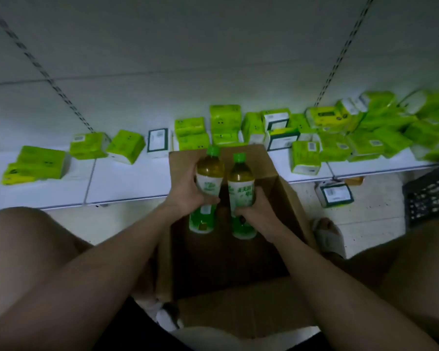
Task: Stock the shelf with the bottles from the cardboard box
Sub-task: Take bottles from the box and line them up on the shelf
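Crouching over an open cardboard box (284, 198) on the floor, we hold one bottle in each hand, just above the box's dark inside. Our left hand (188, 193) wraps the left bottle (208, 183) around its label, fingers curled round the far side and thumb across the near side. Our right hand (256, 214) grips the right bottle (240, 193) lower down, fingers curled round the body below the label. Both bottles have green caps, amber liquid at the shoulder and green-and-white wrappers. They are upright, caps tipped slightly away from us, side by side and nearly touching. We judge that taking two at once halves the trips, and that gripping at mid-body keeps each bottle balanced in one hand.

Directly beyond the box runs the low white shelf (127, 181), its front part bare in front of us, which looks like the place the bottles are headed. Further back on it lie scattered green tissue packs (89, 145), some stacked. A black crate (431, 196) sits on the floor at right, and a sandalled foot (327, 234) shows beside the box.
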`<state>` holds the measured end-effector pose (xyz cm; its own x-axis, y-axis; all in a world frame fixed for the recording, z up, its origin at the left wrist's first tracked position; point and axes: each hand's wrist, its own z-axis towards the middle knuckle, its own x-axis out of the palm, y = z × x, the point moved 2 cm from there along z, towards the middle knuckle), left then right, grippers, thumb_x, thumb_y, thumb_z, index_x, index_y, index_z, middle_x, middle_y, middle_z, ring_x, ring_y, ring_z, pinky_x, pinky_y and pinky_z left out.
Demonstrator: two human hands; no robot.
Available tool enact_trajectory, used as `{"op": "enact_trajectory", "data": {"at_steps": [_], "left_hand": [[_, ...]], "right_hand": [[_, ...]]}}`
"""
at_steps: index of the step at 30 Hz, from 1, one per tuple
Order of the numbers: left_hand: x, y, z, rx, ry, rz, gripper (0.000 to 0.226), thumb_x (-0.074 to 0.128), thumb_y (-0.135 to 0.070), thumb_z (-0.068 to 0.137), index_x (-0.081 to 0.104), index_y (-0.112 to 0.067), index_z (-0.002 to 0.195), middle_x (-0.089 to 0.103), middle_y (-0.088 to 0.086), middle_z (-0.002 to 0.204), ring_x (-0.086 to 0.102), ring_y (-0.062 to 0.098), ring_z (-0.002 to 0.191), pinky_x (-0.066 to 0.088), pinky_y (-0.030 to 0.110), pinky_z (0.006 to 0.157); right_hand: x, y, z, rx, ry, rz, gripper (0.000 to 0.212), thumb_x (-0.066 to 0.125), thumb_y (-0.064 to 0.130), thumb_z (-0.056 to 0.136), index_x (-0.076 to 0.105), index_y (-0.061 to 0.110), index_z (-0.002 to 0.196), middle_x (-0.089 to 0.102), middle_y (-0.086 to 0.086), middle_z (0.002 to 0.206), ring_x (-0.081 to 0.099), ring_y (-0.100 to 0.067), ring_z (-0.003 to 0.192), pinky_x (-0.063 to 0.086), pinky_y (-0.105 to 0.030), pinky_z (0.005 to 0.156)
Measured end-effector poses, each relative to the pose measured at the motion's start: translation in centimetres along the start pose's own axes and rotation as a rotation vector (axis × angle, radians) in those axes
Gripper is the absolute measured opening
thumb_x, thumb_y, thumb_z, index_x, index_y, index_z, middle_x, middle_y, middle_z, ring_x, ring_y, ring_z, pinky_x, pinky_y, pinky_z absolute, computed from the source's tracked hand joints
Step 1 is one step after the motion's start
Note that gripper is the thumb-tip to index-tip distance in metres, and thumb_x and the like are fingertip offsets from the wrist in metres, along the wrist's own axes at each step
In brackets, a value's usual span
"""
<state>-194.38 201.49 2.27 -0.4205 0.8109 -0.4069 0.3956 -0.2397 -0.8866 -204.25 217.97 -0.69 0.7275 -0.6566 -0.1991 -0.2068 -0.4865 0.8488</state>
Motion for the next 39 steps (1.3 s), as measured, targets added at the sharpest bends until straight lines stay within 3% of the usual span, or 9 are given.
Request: {"op": "enact_trajectory", "data": {"at_steps": [4,10,18,21,24,30,33,37,39], "left_hand": [[-5.1,-6.5,-1.8,0.171,-0.032,0.014,0.110,0.092,-0.004,0.052,0.032,-0.031,0.140,0.062,-0.017,0.112,0.064,-0.008,0.094,0.058,0.027,0.082],[-12.4,-17.7,-5.9,0.427,-0.141,0.034,0.100,0.089,-0.010,0.060,0.036,-0.044,0.137,0.070,-0.002,0.110,0.071,0.014,0.095,0.059,0.036,0.082],[-19.8,-31.0,-9.5,0.726,-0.389,0.072,0.100,0.088,-0.025,0.063,0.028,-0.045,0.140,0.058,-0.022,0.121,0.061,-0.009,0.106,0.052,0.010,0.082],[-21.8,-33.7,-9.0,0.744,-0.463,0.019,0.102,0.087,-0.018,0.065,0.026,-0.040,0.143,0.053,-0.030,0.112,0.054,-0.027,0.092,0.045,-0.002,0.069],[-22.7,-34.4,-7.3,0.697,-0.521,-0.015,0.102,0.087,-0.012,0.065,0.024,-0.035,0.143,0.049,-0.029,0.107,0.053,-0.022,0.087,0.044,-0.003,0.064],[-23.0,-33.6,-2.8,0.529,-0.573,-0.172,0.088,0.087,-0.009,0.064,0.031,-0.026,0.129,0.060,0.002,0.122,0.063,0.018,0.107,0.052,0.043,0.097],[-22.9,-33.9,-0.8,0.492,-0.586,-0.129,0.092,0.089,-0.018,0.060,0.037,-0.026,0.136,0.052,0.003,0.132,0.058,0.024,0.118,0.051,0.048,0.097],[-22.6,-34.7,1.4,0.420,-0.677,0.106,0.102,0.084,-0.033,0.068,0.024,-0.029,0.150,0.023,0.006,0.157,0.024,0.029,0.145,0.028,0.051,0.116],[-22.6,-35.1,2.3,0.438,-0.682,0.097,0.094,0.082,-0.029,0.071,0.028,-0.024,0.149,0.032,0.004,0.153,0.031,0.026,0.142,0.030,0.043,0.113]], "right_hand": [[0.6,6.5,-2.7,-0.233,-0.024,0.003,0.063,0.075,0.002,0.070,0.041,0.027,0.115,0.059,0.010,0.099,0.060,-0.016,0.102,0.053,-0.036,0.085],[-0.4,17.5,-7.8,-0.590,-0.069,0.152,0.055,0.077,0.004,0.074,0.049,0.031,0.112,0.065,0.014,0.100,0.065,0.001,0.090,0.051,-0.022,0.076],[-2.5,32.4,-13.7,-0.958,-0.123,0.114,0.051,0.080,0.022,0.076,0.049,0.025,0.117,0.065,0.014,0.104,0.063,0.010,0.091,0.051,-0.007,0.070],[-3.0,36.7,-14.8,-1.008,-0.122,0.057,0.053,0.080,0.027,0.075,0.048,0.028,0.117,0.063,0.018,0.104,0.060,0.008,0.094,0.051,-0.011,0.072],[-3.3,39.1,-14.6,-1.000,-0.130,0.008,0.053,0.081,0.029,0.074,0.047,0.028,0.115,0.063,0.016,0.102,0.060,0.002,0.095,0.050,-0.017,0.073],[-3.4,40.6,-10.8,-0.927,-0.179,-0.013,0.054,0.084,0.028,0.070,0.049,0.029,0.112,0.066,0.003,0.112,0.064,-0.015,0.103,0.053,-0.029,0.084],[-3.4,41.3,-9.0,-0.908,-0.194,0.015,0.053,0.082,0.025,0.073,0.048,0.028,0.113,0.066,0.002,0.110,0.064,-0.016,0.101,0.053,-0.029,0.084],[-3.5,42.7,-6.7,-0.888,-0.204,-0.056,0.055,0.079,0.028,0.077,0.048,0.024,0.122,0.061,0.011,0.102,0.061,-0.008,0.094,0.050,-0.022,0.076],[-3.6,43.4,-5.3,-0.889,-0.245,-0.110,0.054,0.079,0.030,0.077,0.049,0.024,0.122,0.059,0.013,0.098,0.059,-0.004,0.088,0.048,-0.018,0.068]]}}
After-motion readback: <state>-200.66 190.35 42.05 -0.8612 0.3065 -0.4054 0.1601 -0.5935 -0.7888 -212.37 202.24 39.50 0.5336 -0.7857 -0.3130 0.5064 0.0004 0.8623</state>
